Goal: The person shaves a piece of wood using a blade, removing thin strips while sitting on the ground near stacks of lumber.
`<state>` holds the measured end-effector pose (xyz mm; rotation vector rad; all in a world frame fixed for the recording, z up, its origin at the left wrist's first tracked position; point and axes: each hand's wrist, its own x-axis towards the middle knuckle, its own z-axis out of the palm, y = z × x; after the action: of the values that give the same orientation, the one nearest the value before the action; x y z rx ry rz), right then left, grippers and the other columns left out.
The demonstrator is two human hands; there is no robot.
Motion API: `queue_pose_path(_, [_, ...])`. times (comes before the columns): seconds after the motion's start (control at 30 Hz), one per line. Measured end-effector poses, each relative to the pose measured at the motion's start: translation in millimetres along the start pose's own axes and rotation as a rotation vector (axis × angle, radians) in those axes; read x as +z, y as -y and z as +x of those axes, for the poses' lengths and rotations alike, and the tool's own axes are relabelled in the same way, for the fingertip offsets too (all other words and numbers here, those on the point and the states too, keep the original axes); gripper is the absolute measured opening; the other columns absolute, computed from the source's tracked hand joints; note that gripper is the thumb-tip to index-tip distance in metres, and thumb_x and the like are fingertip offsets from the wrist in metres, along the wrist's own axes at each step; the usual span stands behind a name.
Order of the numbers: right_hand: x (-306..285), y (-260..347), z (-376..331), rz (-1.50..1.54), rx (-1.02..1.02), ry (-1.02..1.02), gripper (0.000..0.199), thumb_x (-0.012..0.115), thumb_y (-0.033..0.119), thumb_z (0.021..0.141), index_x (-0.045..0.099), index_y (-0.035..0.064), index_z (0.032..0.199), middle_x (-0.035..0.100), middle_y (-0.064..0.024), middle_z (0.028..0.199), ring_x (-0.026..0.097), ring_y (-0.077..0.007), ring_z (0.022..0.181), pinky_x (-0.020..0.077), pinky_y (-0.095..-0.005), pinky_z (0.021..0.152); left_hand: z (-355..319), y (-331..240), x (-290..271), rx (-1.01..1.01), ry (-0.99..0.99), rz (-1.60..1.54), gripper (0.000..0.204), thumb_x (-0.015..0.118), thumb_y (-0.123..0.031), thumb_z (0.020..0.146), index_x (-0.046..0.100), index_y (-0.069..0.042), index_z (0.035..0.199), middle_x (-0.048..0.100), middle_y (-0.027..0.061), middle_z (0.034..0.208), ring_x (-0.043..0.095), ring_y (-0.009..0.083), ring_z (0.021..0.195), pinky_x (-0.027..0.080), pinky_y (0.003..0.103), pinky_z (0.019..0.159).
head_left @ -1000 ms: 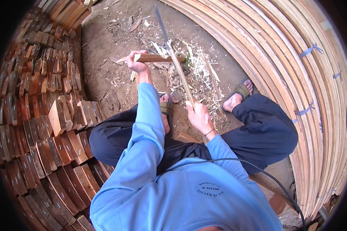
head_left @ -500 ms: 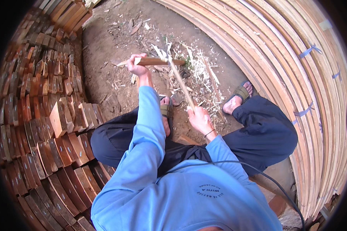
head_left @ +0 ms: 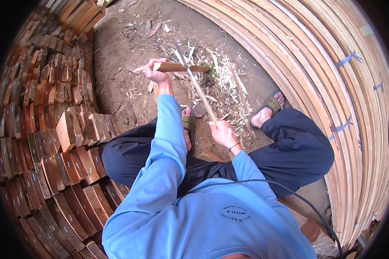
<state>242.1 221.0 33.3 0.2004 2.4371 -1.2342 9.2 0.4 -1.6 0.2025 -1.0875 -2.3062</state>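
Observation:
A short wooden piece point(head_left: 173, 67) lies crosswise over the ground, its left end gripped by my left hand point(head_left: 157, 74). Its right end reaches the shavings. My right hand point(head_left: 224, 134) is closed around the lower end of a long-handled knife point(head_left: 202, 96), with a pale wooden handle. The knife slants up and to the left, and its grey blade crosses the wooden piece near the middle, its tip beyond the far side. Whether the blade touches the wood I cannot tell. Pale wood shavings point(head_left: 227, 82) are heaped beside the piece's right end.
Stacked brown boards point(head_left: 69, 168) rise along the left. Long, curved-looking pale planks point(head_left: 333, 86), tied with blue strips, line the right side. Between them is bare dirt ground point(head_left: 116, 56) with scattered chips. My sandalled feet point(head_left: 267, 110) flank the shavings, and a black cable point(head_left: 304, 200) crosses my lap.
The knife has shifted slightly, and more of its blade shows beyond the wooden piece. The pale curls that stood by the blade have dropped from view. Both hands keep their hold.

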Motion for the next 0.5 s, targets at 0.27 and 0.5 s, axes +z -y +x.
queue_pose_path(0.27, [5.6,-4.7,-3.7,-0.015,-0.018,-0.038,0.041,0.054,0.031,0.094,0.065,-0.0070,0.083,0.060,-0.0281,0.066,0.064,-0.0450,0.069,0.0505,-0.0504,0.066,-4.3,1.0,7.7,-0.023,-0.023,0.055,0.033,0.040,-0.027,0.086,0.054,-0.004,0.067,0.058,0.0141,0.063,0.060,0.0282,0.068,0.049,0.042,0.076])
queue_pose_path(0.5, [-19.9,7.6,3.3,0.057,0.025,-0.111,0.057,0.036,0.041,0.102,0.064,-0.0053,0.084,0.062,-0.0309,0.075,0.063,-0.0479,0.076,0.0498,-0.0523,0.072,1.1,-1.4,-2.5,-0.029,-0.010,-0.004,0.032,0.040,-0.025,0.086,0.054,-0.004,0.066,0.058,0.0138,0.064,0.060,0.0279,0.067,0.049,0.042,0.075])
